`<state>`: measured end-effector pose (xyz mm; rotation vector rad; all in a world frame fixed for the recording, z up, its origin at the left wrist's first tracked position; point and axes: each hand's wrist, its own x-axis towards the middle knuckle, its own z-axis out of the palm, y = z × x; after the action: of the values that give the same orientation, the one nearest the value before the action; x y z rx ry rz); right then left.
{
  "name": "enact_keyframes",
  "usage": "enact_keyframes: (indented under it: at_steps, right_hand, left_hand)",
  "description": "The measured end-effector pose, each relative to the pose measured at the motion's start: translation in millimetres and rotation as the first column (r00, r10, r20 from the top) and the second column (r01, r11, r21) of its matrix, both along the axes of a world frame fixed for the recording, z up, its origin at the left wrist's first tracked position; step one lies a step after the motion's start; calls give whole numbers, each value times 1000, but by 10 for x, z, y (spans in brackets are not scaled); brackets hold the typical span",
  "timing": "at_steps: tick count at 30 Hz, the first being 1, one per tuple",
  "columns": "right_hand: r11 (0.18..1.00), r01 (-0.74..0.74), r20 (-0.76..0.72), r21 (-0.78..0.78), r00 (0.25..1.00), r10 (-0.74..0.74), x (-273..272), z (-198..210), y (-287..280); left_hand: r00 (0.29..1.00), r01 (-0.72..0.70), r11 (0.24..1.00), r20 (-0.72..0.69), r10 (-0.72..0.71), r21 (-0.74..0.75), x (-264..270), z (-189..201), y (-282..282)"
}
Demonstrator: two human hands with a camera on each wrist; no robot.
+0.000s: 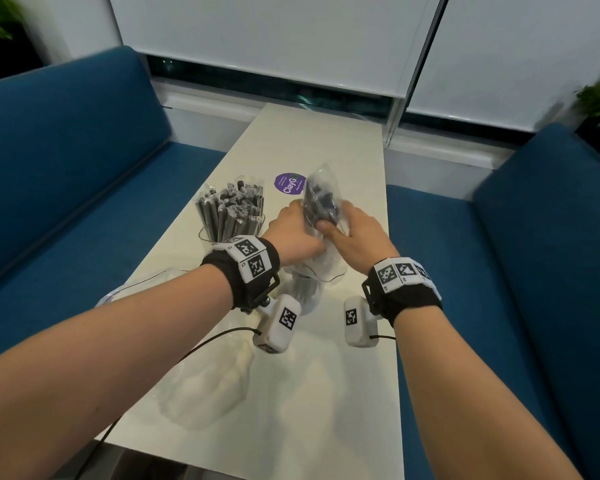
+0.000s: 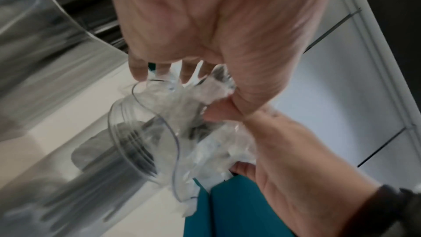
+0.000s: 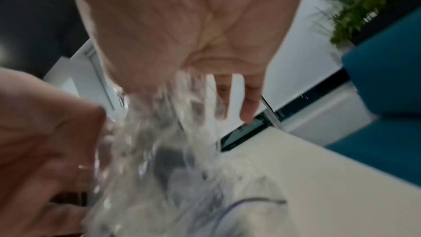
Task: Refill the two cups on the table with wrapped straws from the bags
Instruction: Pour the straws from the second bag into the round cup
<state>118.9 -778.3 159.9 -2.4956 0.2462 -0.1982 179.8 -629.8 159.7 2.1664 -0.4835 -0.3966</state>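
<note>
Upending the straw bag into the near cup
On the worktop point(image 1: 343, 393), the far cup point(image 1: 232, 221) is full; both hands' fingers point(image 1: 329, 227) grip the bag point(image 1: 321, 195) over the near cup point(image 2: 141, 143): keep it upright, slide the straws down together.

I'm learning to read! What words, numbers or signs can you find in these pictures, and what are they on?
"ClayG": white letters on the purple sticker on the table; the word's end is hidden behind the bag.
Smaller lines on the sticker: too small to read.
Black-and-white square codes on the wristbands: patterns, not words.
Both wrist views: no text.
</note>
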Motion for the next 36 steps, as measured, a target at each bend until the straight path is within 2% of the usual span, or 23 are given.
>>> enact_keyframes:
  at_steps: [2,5,6,8,9,12,13,15,16,17,19,20,21,22,24,25,26,27,29,30,33,34,36]
  right_hand:
    - [998,30,77,-63,997,-25,-50,50,10]
    - [992,82,252,94,962,-103,-118,162,106]
    - [994,63,221,89,972,-82,-130,177,137]
    - [999,20,97,-33,995,-16,-141,203,127]
    - [996,24,99,-80,995,-16,-141,227,113]
    - [985,115,251,-131,965,-80,-143,355,108]
    - [977,97,185,-190,981,-62,-130,364,121]
    - [953,-14,-77,-302,997,-10,-103,350,154]
    - [955,-34,-126,-295,992,-4,-108,362,167]
    - [963,-16,-91,-269,996,-9,-111,388,163]
    - [980,103,172,-168,982,-74,-142,481,167]
    - [979,169,314,-111,941,-127,-164,522,196]
    - [978,194,371,-82,916,-151,-175,530,207]
    - [979,180,335,-91,932,-141,-189,524,222]
    - [975,62,24,-214,998,-58,-211,442,243]
    - [972,28,-54,-232,998,-42,-238,415,241]
    - [977,45,-40,-209,998,-55,-268,410,229]
    - [982,112,54,-154,993,-104,-299,432,214]
    - [967,253,309,-44,923,-227,-325,485,214]
    - [962,272,338,-29,908,-247,-324,511,217]
    - [975,162,63,-154,986,-154,-328,542,236]
    - [974,156,57,-167,987,-148,-339,563,233]
    - [970,229,223,-82,953,-206,-362,655,208]
  left_hand:
    - [1000,-8,999,-8,8,-38,-41,68,54]
    - [999,-9,999,36,11,-54,-41,149,127]
    - [999,-6,999,52,8,-53,-35,169,139]
    - [999,21,999,50,-19,-44,-9,211,152]
    - [998,37,999,44,-36,-31,-4,240,164]
    - [997,61,997,43,-59,-39,8,333,206]
    - [997,56,998,50,-53,-43,0,356,222]
    - [996,57,997,73,-53,-51,5,396,241]
    - [993,79,996,89,-75,-46,6,415,251]
    - [988,107,994,112,-102,-37,18,429,264]
    - [978,138,990,162,-133,-20,52,463,299]
    - [976,128,992,183,-121,-24,62,493,322]
    - [972,104,994,213,-94,-36,65,529,341]
    - [967,73,996,249,-58,-51,70,561,357]
    - [950,29,997,312,-4,-76,80,623,382]
    - [944,23,996,330,6,-84,90,655,387]
    - [941,27,996,338,4,-86,94,683,389]
    - [943,33,996,332,-3,-84,95,707,390]
    - [954,44,996,301,-20,-73,95,723,409]
    - [961,55,996,275,-35,-66,91,714,415]
    - [973,111,994,205,-109,-1,22,669,436]
    - [970,128,992,204,-130,25,3,660,444]
    - [967,127,992,218,-129,26,-12,668,455]
